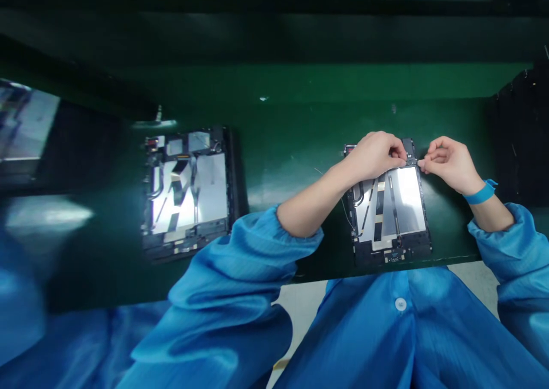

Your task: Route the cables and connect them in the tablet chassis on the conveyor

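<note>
**Left hand point(377, 150) and right hand point(450, 161) at the upper right corner of an uncovered tablet-like device point(397, 203)**

Left hand the nearer of the two: stretched across the device's far edge, thumb and fingers drawn narrowly together over small dark parts near the corner. No telling whether gripping a part or only pressing on it. Right hand just outside the same corner, fingertips pinched close beside the edge; perhaps with a tiny pale piece between them, too small to be sure.

Device flat on the green tabletop point(278, 137), right of centre, close to the front edge. Most of its length on the wearer's side of both hands; long axis running away from the body, far end leaning slightly left.

Inside the shallow black casing point(364, 257): a bright silver panel point(412, 191), dark ribbon strips point(379, 209) running lengthwise, and a small circuit board point(394, 255) by the near edge. Outside its left edge, a thin cable point(346, 214).

Well to the left on the same tabletop, a second device point(210, 177), likewise uncovered, with silver panel and ribbons in view. At far right, a dark ridged stack point(521, 143), contents impossible to make out. Around the right wrist, a blue band point(480, 193).
</note>
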### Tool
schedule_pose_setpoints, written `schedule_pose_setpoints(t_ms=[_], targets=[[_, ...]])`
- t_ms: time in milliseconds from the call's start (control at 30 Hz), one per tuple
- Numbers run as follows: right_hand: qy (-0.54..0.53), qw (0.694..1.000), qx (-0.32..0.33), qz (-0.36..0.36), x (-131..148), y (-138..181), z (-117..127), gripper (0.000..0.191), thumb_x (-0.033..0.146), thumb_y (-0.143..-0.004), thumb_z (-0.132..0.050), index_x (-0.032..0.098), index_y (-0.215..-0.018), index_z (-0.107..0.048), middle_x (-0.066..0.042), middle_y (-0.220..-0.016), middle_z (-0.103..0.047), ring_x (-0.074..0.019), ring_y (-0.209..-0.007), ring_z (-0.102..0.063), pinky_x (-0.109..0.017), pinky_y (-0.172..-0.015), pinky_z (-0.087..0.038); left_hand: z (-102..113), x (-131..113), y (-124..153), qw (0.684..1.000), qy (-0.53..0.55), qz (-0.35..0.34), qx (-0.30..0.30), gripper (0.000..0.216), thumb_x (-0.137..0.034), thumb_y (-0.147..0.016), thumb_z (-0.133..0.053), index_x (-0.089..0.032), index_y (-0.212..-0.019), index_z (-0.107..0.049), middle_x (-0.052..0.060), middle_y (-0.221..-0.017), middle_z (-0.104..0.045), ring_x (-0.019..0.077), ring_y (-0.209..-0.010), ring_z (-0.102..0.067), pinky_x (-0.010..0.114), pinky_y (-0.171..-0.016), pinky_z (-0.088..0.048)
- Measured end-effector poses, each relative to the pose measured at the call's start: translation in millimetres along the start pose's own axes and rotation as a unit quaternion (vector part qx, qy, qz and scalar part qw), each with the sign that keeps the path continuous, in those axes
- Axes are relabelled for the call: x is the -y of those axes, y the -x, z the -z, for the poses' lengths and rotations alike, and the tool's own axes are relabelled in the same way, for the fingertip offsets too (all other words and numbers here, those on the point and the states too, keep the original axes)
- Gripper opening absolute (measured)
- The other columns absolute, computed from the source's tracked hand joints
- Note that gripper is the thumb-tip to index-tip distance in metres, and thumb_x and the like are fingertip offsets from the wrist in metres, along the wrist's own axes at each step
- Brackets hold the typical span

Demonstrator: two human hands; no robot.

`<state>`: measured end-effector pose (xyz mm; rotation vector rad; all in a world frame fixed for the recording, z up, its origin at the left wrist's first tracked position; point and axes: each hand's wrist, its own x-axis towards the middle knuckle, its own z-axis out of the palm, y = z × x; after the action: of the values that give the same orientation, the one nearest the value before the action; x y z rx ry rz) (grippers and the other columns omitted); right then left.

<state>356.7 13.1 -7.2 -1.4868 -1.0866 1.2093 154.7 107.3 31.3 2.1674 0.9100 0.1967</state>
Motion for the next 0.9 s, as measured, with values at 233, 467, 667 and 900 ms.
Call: schedule_pose_setpoints(t_ms=[233, 467, 667, 900], targets=[[0.006, 1.000, -0.001, -0.012, 4, 1, 2, 0.058, 0.043, -0.055, -0.100, 0.024, -0.082, -0.053, 0.004, -0.065, -0.069, -0.0152, -0.058, -0.070, -0.030, -0.059, -0.060, -1, 3, -1, 1.000, 0.007, -0.009, -0.007, 0.005, -0.018, -0.079, -0.075, -0.020, -0.077, -0.080, 0.002, -0.081, -0.078, 0.0182, -0.074, -0.067, 0.034, -0.081, -0.052], [-0.004, 1.000, -0.007, -0.013, 6, 2, 4, 0.060, 0.041, -0.052, -0.103, 0.023, -0.081, -0.054, 0.004, -0.063, -0.068, -0.0141, -0.058, -0.069, -0.028, -0.059, -0.058, -2, -2, 0, 1.000, -0.010, 0.010, -0.001, 0.006, -0.017, -0.081, -0.075, -0.019, -0.080, -0.080, 0.004, -0.086, -0.078, 0.0198, -0.078, -0.068, 0.035, -0.081, -0.051], [0.015, 0.999, -0.028, 0.022, 6, 1, 5, 0.058, 0.046, -0.055, -0.100, 0.025, -0.081, -0.053, 0.004, -0.068, -0.067, -0.0140, -0.061, -0.067, -0.029, -0.061, -0.057, -5, -10, 4, 0.996, -0.086, 0.004, -0.002, 0.015, -0.016, -0.086, -0.065, -0.019, -0.088, -0.080, 0.007, -0.095, -0.078, 0.0245, -0.089, -0.069, 0.037, -0.083, -0.050], [0.040, 0.992, -0.046, 0.106, 16, -3, -17, 0.046, 0.052, -0.068, -0.088, 0.026, -0.085, -0.054, 0.001, -0.086, -0.064, -0.0142, -0.072, -0.060, -0.030, -0.067, -0.053, -10, -13, 2, 0.993, -0.103, -0.047, -0.024, 0.018, -0.025, -0.092, -0.062, -0.019, -0.092, -0.080, 0.010, -0.100, -0.076, 0.0286, -0.100, -0.067, 0.041, -0.090, -0.049]])
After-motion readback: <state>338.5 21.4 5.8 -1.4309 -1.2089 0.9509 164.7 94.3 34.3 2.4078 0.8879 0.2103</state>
